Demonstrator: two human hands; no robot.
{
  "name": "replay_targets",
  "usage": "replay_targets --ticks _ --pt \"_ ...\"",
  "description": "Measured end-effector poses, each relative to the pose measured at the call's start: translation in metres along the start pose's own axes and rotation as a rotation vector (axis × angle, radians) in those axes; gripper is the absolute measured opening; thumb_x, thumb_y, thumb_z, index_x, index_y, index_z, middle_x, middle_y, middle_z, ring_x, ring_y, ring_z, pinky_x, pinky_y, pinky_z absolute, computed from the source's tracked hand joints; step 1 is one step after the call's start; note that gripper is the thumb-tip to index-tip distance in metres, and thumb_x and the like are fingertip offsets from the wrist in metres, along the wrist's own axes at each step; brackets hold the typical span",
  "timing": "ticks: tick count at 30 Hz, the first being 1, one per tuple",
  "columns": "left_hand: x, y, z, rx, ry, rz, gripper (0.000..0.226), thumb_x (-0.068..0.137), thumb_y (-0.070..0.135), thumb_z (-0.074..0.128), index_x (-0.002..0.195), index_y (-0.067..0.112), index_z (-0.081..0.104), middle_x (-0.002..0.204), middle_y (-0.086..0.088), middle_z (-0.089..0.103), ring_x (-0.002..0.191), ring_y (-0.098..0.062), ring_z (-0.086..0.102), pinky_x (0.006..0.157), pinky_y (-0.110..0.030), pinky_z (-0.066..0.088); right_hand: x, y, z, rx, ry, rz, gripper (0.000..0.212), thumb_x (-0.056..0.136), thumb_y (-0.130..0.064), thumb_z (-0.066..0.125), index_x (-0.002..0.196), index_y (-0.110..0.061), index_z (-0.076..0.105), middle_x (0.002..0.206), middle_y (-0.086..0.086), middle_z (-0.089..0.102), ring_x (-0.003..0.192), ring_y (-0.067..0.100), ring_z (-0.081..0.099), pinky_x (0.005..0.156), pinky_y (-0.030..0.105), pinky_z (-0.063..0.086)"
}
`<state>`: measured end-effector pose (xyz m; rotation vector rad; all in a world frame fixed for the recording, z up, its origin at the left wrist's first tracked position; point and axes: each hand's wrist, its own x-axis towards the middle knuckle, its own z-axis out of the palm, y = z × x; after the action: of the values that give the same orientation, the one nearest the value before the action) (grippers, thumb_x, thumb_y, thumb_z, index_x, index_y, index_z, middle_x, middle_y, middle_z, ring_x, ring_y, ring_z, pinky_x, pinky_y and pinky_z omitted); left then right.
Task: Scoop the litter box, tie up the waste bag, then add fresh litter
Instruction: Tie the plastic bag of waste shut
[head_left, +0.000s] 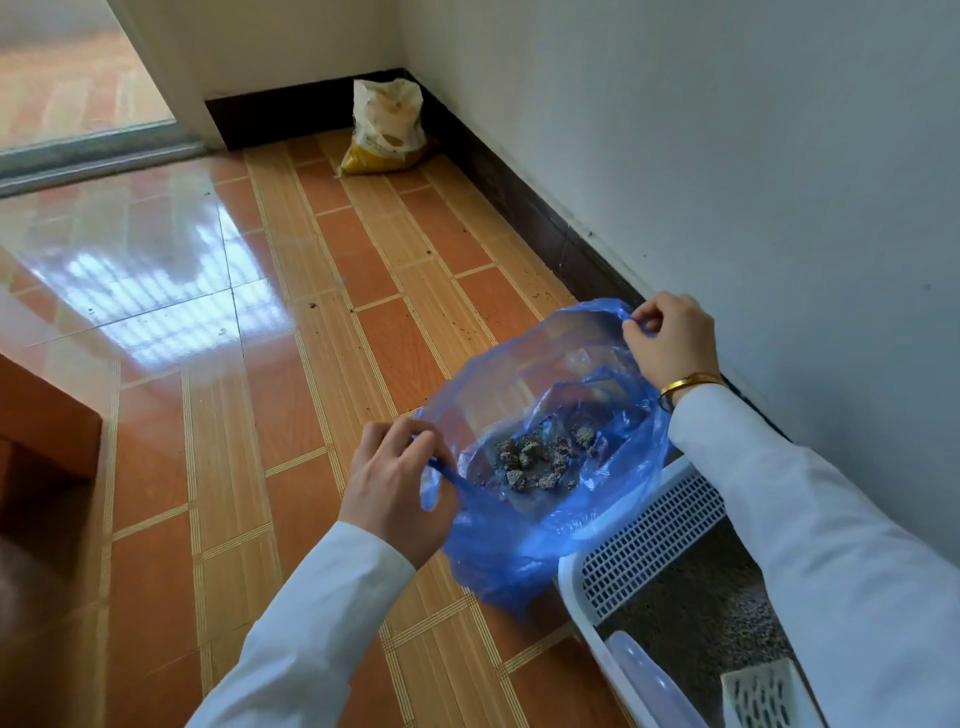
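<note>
Step in hand, as judged: closing the bag (524, 551) for tying. Scooping looks done; clumps (540, 457) lie at the bottom of the bag.

Left hand (400, 478): fingers curled, pinching the near-left handle strip of the bag between thumb and fingers. Right hand (670, 343): fingers curled, pinching the far-right rim. A bangle (685, 387) sits on the right wrist. The mouth is stretched wide open between the two hands.

Bag position: held above the floor (311, 364), its lower side touching or overlapping the box (587, 587) at the box's far-left corner; whether it rests on the rim cannot be told. Clumps sit low in the sack, well below both pinch points and roughly midway between them.

To do this well: bring the two handles together over the middle, keep the load hanging low so nothing rides up to the mouth, press air out away from the face, then cross and knot the handles twice. Thin film; pull evenly so it does not tear at the pinches.

Scoop (758, 696) lies in the box at the near edge, on the litter. Sack (387, 130) stands in the far corner of the floor against the wall, well apart; probably the fresh litter.
</note>
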<state>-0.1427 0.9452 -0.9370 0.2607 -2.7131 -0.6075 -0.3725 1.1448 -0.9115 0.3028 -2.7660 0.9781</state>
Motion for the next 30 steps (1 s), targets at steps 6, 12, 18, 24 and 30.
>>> replay_targets --ticks 6,12,18,24,30 --pt "0.062 0.027 -0.038 -0.205 0.135 -0.046 0.009 0.071 0.010 0.068 0.077 0.015 0.064 0.091 0.006 0.062 0.091 -0.024 0.048 0.075 -0.028 0.038 -0.004 -0.045 -0.039 0.180 0.064 -0.057 0.012 0.080 -0.011 0.069 0.075 -0.017 0.060 0.095 0.014 0.056 0.077 0.020 0.051 0.070 0.015 0.033" --pt "0.139 0.090 -0.101 -0.606 0.164 -0.150 0.010 0.076 0.026 0.062 0.077 0.017 0.065 0.082 0.000 0.068 0.074 -0.007 0.059 0.068 -0.026 0.049 0.013 -0.111 -0.102 0.517 0.073 -0.008 0.004 0.084 -0.014 0.067 0.080 -0.015 0.065 0.090 0.003 0.065 0.084 0.014 0.060 0.081 0.027 0.047" --pt "0.183 0.159 -0.164 -0.990 0.116 -0.225 0.015 0.084 0.022 0.055 0.079 0.011 0.063 0.084 0.004 0.075 0.082 -0.016 0.067 0.075 -0.033 0.052 0.026 -0.174 -0.178 1.031 0.049 -0.044 0.010 0.089 -0.007 0.058 0.082 -0.008 0.065 0.089 0.004 0.074 0.080 0.007 0.067 0.074 0.018 0.052" --pt "0.189 0.184 -0.190 -1.084 0.088 -0.206 0.016 0.085 0.015 0.049 0.086 0.003 0.060 0.062 -0.001 0.072 0.071 -0.021 0.065 0.076 -0.043 0.053 0.008 -0.194 -0.203 1.191 -0.029 -0.099 0.011 0.091 -0.010 0.058 0.089 -0.001 0.065 0.083 0.011 0.073 0.076 0.017 0.069 0.068 0.031 0.058" --pt "0.165 0.162 -0.152 -1.107 0.049 -0.275 0.012 0.087 0.015 0.053 0.082 0.006 0.059 0.044 0.008 0.059 0.044 -0.004 0.054 0.057 -0.024 0.042 -0.011 -0.172 -0.173 1.023 -0.149 -0.061 0.011 0.092 0.001 0.055 0.099 -0.002 0.063 0.090 0.012 0.069 0.084 0.022 0.066 0.090 0.036 0.053"
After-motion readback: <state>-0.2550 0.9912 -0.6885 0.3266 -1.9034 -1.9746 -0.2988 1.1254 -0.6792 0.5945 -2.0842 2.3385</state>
